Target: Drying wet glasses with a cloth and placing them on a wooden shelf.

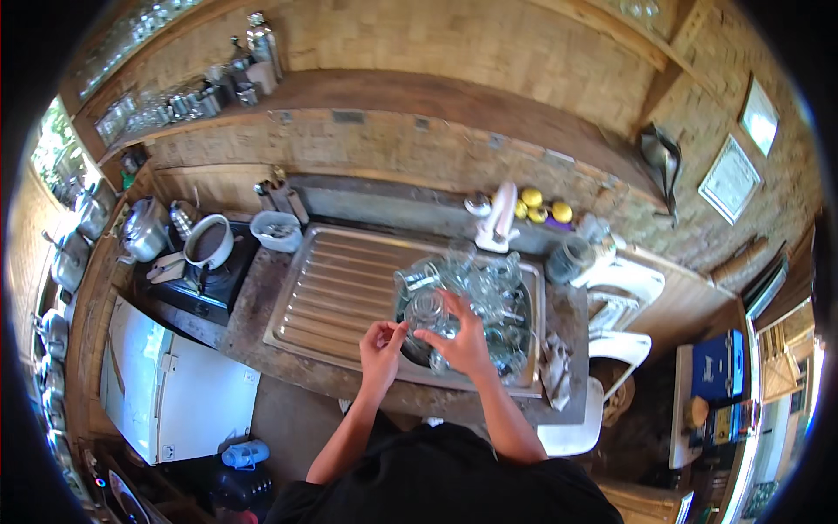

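A clear glass (428, 309) is in my right hand (462, 337), thumb and fingers spread around its side above the sink basin. My left hand (383, 350) is at the glass's left side with its fingers curled; whether it grips the rim or a handle is too small to tell. Many clear glass mugs (484, 281) fill the basin beneath and behind my hands, and one mug (418, 276) lies tilted at the basin's left edge. The stainless steel sink (538, 327) has a ribbed drainboard (347, 281) to the left of my hands.
Behind the basin stands a pale faucet (499, 223), with yellow fruits (531, 198) beside it. A crumpled cloth (556, 373) lies on the counter's right end. To the left are a plastic tub (277, 230), a stove (226, 288) with a saucepan (208, 241), and a kettle (145, 229).
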The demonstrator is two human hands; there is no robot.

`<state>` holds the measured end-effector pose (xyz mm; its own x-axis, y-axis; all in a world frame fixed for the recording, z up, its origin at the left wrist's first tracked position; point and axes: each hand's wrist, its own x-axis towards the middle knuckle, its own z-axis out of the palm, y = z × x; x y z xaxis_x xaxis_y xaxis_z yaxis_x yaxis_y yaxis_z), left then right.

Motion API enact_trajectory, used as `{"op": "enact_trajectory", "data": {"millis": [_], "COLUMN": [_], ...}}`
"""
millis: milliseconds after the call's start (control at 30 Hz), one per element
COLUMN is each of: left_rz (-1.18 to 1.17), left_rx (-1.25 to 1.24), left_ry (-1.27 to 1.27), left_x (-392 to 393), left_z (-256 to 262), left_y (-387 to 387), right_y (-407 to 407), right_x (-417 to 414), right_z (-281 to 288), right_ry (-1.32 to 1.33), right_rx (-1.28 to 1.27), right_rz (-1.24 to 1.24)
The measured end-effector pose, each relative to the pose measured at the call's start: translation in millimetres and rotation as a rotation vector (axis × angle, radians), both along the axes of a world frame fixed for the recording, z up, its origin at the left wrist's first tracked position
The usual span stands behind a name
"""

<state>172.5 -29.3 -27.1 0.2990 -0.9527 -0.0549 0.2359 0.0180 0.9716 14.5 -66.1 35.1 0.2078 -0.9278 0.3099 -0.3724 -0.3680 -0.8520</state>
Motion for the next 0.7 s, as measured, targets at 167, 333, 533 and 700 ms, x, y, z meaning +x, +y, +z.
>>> {"op": "enact_trajectory", "data": {"millis": [167, 333, 533, 700], "left_rz": [0.099, -0.003, 0.039, 0.148], "left_rx": [-0.327, -0.481, -0.823, -1.068], "left_ry": [-0.422, -0.625, -0.790, -0.819], "left_x": [66.2, 141.1, 204.7, 224.5], "left_z": [53.6, 109.5, 199.9, 313.9], "left_y": [-20.2, -58.8, -148.4, -220.8], "right_y": [-21.1, -57.6, -127.5, -185.0], "right_x": [68.8, 125.5, 183.5, 218.4], "right_z": [29.2, 60.1, 155.9, 270.3], "right_ry": [-0.019, -0.026, -0.066, -0.169], "right_rx": [-0.123, -0.216, -0.500, -0.843], "right_rz": [0.018, -0.042, -0.069, -0.135]}}
